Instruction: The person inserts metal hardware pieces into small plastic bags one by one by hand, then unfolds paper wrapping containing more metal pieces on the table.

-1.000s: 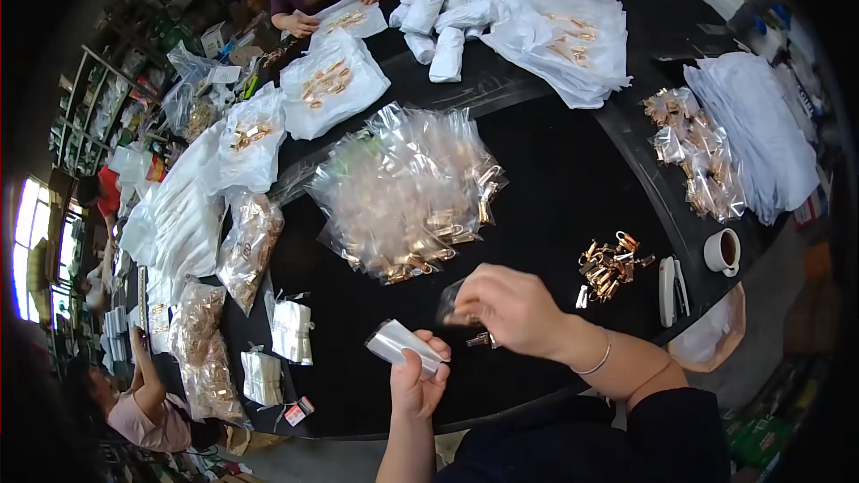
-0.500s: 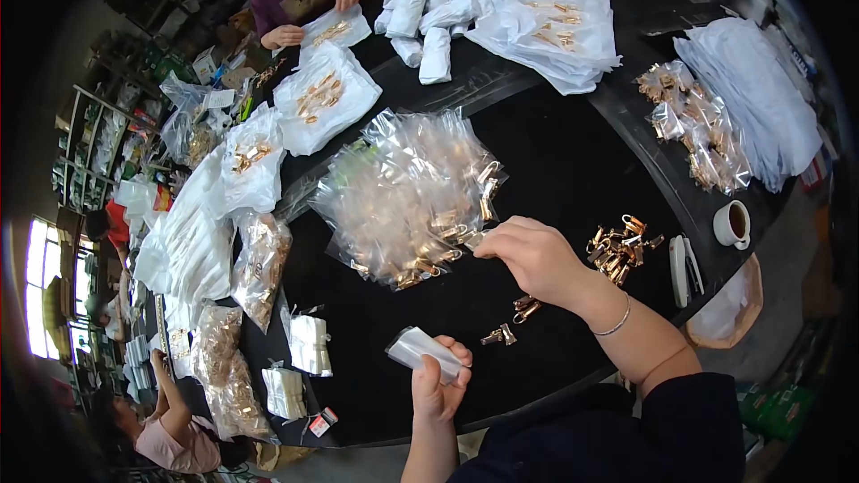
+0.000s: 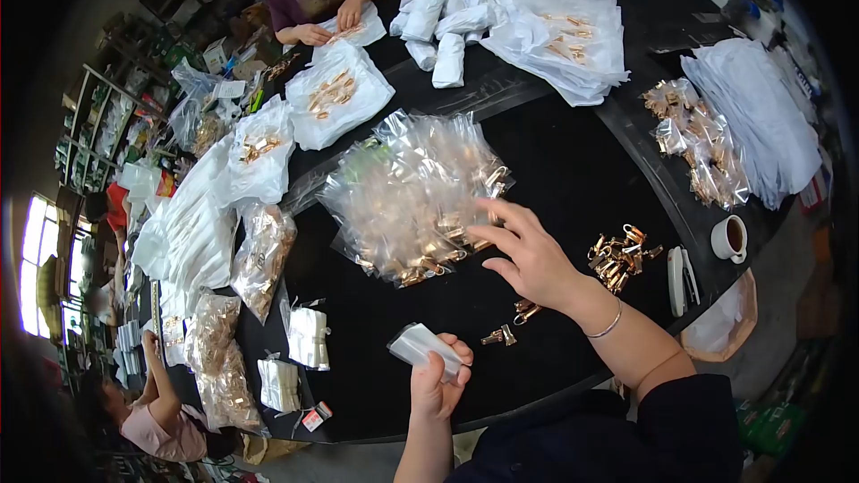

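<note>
My left hand [image 3: 438,376] is closed around a stack of small clear plastic bags [image 3: 419,345] near the table's front edge. My right hand [image 3: 523,255], fingers spread and holding nothing, hovers at the right edge of a large pile of filled clear bags [image 3: 407,188]. Gold-coloured metal pieces show inside those bags. To the right of my right hand lies a heap of loose gold metal clasps [image 3: 622,258]. A couple of loose clasps [image 3: 498,335] rest between my two hands, and a few more lie partly behind my right wrist.
A stapler [image 3: 682,282] and a cup of dark drink [image 3: 729,239] stand at the right edge. Bundled bags [image 3: 309,338] and large filled bags [image 3: 264,259] lie left. Across the black table, a person's hands [image 3: 333,25] handle a white sheet; another person [image 3: 165,416] sits lower left.
My right hand has let go of a small filled bag at the pile's edge, and its fingers have spread apart. My left hand keeps its grip on the bag stack.
</note>
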Motion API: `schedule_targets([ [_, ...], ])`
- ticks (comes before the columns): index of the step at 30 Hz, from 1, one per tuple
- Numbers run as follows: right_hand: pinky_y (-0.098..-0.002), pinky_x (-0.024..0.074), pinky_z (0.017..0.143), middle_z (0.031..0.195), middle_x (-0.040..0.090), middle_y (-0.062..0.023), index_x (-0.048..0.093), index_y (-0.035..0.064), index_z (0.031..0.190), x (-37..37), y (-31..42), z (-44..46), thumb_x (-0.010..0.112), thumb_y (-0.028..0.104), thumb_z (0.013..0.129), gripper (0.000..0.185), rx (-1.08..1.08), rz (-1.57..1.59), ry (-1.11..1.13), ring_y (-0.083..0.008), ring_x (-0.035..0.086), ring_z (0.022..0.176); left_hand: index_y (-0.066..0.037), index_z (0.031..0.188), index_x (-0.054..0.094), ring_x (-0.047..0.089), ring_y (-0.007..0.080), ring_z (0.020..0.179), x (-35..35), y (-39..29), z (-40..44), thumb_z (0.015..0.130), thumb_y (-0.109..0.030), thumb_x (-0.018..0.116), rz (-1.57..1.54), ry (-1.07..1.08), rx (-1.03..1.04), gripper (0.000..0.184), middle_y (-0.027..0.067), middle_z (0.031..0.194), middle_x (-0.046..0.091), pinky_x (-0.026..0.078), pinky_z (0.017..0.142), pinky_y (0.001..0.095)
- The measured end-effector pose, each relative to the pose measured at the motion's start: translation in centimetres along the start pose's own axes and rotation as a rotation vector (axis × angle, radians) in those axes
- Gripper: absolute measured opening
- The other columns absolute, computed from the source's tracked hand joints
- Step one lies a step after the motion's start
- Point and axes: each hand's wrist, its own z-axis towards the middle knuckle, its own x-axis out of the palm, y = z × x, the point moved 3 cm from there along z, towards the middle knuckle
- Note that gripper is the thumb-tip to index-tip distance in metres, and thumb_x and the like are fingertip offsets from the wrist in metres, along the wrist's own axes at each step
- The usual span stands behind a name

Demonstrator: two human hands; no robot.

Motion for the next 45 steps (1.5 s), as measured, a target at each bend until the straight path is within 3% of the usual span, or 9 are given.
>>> schedule_targets([
  [5,-0.0339,0.0488,0.070,0.086,0.063,-0.0042,0.065,0.0060,0.099,-0.4,0.8,-0.3,0.076,0.009,0.076,0.025,0.100,0.014,-0.083,-0.0235,0.060,0.082,-0.003,0.117,0.054,0.055,0.0187,0.087,-0.1,0.0,-0.2,0.094,-0.038,0.061,0.011,-0.029,0.003,0.042,0.0110,0.098,0.061,0.043,0.058,0.0227],
  [8,-0.0341,0.0471,0.071,0.084,0.062,-0.0032,0.065,0.0071,0.098,1.0,-0.4,-2.1,0.076,0.016,0.079,0.023,0.166,0.090,0.364,-0.0219,0.061,0.082,-0.003,0.117,0.054,0.055,0.0186,0.087,0.0,0.0,-0.1,0.094,-0.039,0.060,0.021,-0.032,0.000,0.042,0.0110,0.098,0.062,0.044,0.057,0.0226],
  [12,-0.0333,0.0457,0.072,0.082,0.061,-0.0023,0.065,0.0079,0.097,2.1,-1.1,-3.4,0.074,0.022,0.080,0.023,0.123,-0.006,0.534,-0.0205,0.061,0.081,-0.003,0.116,0.055,0.055,0.0186,0.087,0.3,-0.2,-0.1,0.095,-0.041,0.057,0.014,-0.042,0.003,0.043,0.0108,0.097,0.062,0.044,0.056,0.0224],
  [17,-0.0348,0.0462,0.074,0.083,0.061,-0.0039,0.065,0.0070,0.097,2.3,-1.5,-3.6,0.076,0.026,0.079,0.029,0.185,0.036,0.538,-0.0225,0.061,0.081,-0.003,0.114,0.056,0.055,0.0191,0.087,0.4,-0.4,-0.2,0.096,-0.043,0.054,-0.006,-0.082,0.015,0.044,0.0108,0.096,0.062,0.044,0.056,0.0223],
  [21,-0.0367,0.0483,0.075,0.088,0.061,-0.0067,0.064,0.0061,0.097,1.2,-0.4,-3.4,0.078,0.030,0.075,0.035,0.083,-0.014,0.600,-0.0258,0.061,0.081,-0.003,0.114,0.056,0.055,0.0193,0.087,0.5,-0.4,-0.1,0.097,-0.043,0.053,-0.023,-0.096,0.013,0.043,0.0108,0.096,0.062,0.044,0.056,0.0223],
  [28,-0.0391,0.0515,0.074,0.095,0.060,-0.0097,0.062,0.0050,0.097,-0.7,1.5,-3.6,0.081,0.031,0.071,0.041,0.193,-0.275,1.077,-0.0287,0.062,0.088,-0.002,0.114,0.055,0.055,0.0186,0.085,1.3,-0.6,-0.1,0.099,-0.035,0.053,0.091,-0.193,0.042,0.036,0.0104,0.093,0.060,0.043,0.056,0.0218],
  [32,-0.0385,0.0511,0.074,0.094,0.060,-0.0094,0.060,0.0046,0.097,0.1,1.2,-4.2,0.081,0.026,0.072,0.038,0.128,-0.204,1.091,-0.0281,0.062,0.087,-0.003,0.110,0.054,0.054,0.0168,0.082,0.8,-0.7,-0.2,0.096,-0.024,0.061,0.108,-0.179,0.091,0.026,0.0093,0.090,0.059,0.042,0.057,0.0213],
  [39,-0.0366,0.0503,0.072,0.093,0.059,-0.0101,0.062,0.0028,0.095,1.9,2.0,-4.4,0.077,0.017,0.076,0.028,0.123,0.061,0.923,-0.0284,0.062,0.082,-0.003,0.085,0.058,0.050,0.0125,0.067,1.1,-1.1,0.0,0.087,-0.012,0.071,0.057,-0.053,0.223,0.017,0.0099,0.084,0.059,0.042,0.059,0.0211],
  [45,-0.0355,0.0502,0.074,0.093,0.060,-0.0109,0.064,0.0000,0.096,1.6,2.0,-3.8,0.073,0.016,0.080,0.025,0.235,0.145,0.962,-0.0287,0.062,0.084,-0.006,0.088,0.055,0.051,0.0128,0.073,1.4,-1.4,-0.1,0.086,-0.003,0.070,0.107,-0.222,0.279,0.015,0.0086,0.083,0.056,0.038,0.058,0.0197],
])
